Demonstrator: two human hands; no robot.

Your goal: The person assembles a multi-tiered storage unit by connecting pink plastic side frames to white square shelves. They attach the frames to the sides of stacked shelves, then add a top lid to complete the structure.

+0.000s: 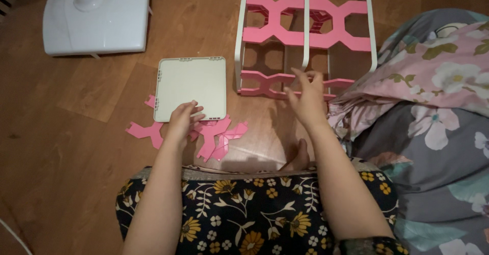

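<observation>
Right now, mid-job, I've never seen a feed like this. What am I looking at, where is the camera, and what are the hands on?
This is one picture from a camera worn on a person's head, looking down at their own bare hands and lap. The left hand rests on the near edge of a pale square panel lying flat on the wooden floor, above loose pink connector pieces. The right hand reaches, fingers spread, to the lower pink bar of a half-built rack of white panels and pink connectors. It grips nothing visibly. A white fan base sits top left; floral bedding lies right.
</observation>
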